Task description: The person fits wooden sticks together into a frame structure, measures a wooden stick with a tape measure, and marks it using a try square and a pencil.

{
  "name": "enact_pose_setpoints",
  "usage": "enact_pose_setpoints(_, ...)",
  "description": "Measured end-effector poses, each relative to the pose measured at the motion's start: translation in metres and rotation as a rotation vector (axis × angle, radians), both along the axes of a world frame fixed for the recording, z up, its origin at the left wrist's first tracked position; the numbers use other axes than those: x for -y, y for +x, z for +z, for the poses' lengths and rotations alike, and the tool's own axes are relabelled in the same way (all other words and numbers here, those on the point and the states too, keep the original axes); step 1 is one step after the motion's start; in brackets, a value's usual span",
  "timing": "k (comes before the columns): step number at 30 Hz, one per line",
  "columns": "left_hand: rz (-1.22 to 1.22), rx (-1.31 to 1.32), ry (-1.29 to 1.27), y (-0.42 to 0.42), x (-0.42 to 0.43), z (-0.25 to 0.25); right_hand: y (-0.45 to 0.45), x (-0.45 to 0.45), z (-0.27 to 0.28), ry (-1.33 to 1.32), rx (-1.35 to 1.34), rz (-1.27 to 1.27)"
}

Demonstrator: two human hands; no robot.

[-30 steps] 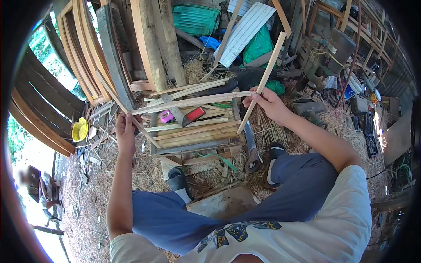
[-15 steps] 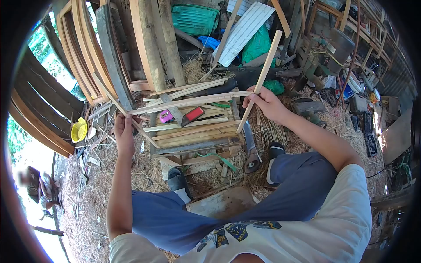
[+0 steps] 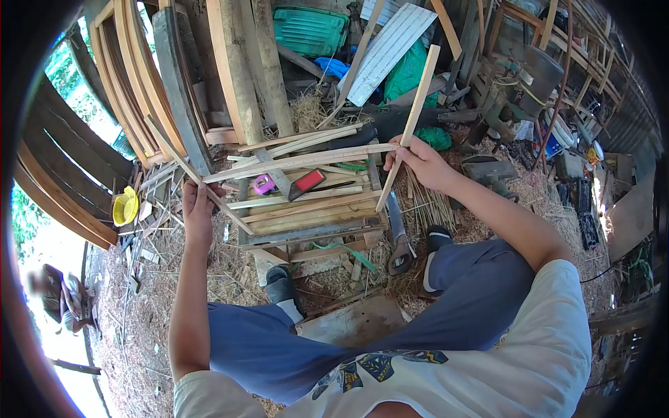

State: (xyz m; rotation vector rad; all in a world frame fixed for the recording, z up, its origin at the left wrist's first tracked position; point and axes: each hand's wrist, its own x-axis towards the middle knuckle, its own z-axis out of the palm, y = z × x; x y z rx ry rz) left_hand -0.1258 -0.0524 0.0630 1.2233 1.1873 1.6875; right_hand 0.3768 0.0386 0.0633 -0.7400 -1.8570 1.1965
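A long thin wooden strip (image 3: 306, 159) spans between my hands, with a shorter wooden strip across each end in a rough H shape. My left hand (image 3: 197, 212) is closed with its fingertips at the joint with the left cross strip (image 3: 166, 143). My right hand (image 3: 424, 166) pinches the other end, where the right cross strip (image 3: 419, 94) stands slanted. Beneath the long strip, a purple tape measure (image 3: 264, 184), a flat grey metal piece (image 3: 279, 179) and a red-and-black block (image 3: 306, 182) lie on a low slatted wooden bench (image 3: 313, 226).
More wooden strips (image 3: 317, 139) lie at the bench's far side. A yellow bowl (image 3: 126, 206) sits left among scraps. A handsaw (image 3: 396, 226) leans by the bench's right side. Tall timber frames (image 3: 125, 76) stand at left, and a green crate (image 3: 310, 29) lies behind. Shavings cover the ground.
The right cross strip's upper end has shifted slightly left. My left hand has moved a little, and its fingers now show beneath the long strip. Both hands keep their hold.
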Motion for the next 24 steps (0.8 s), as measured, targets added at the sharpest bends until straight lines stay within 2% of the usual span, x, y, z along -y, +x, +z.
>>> enact_pose_setpoints(5,-0.009,0.010,-0.011,-0.002,0.002,0.001,-0.003,0.009,0.011,-0.181,-0.060,-0.034)
enact_pose_setpoints(8,-0.007,0.002,-0.018,-0.002,0.002,0.002,-0.002,0.011,0.017,-0.220,0.015,-0.061)
enact_pose_setpoints(24,-0.006,0.007,-0.007,-0.003,0.003,0.000,-0.003,0.012,0.012,-0.193,-0.018,-0.024)
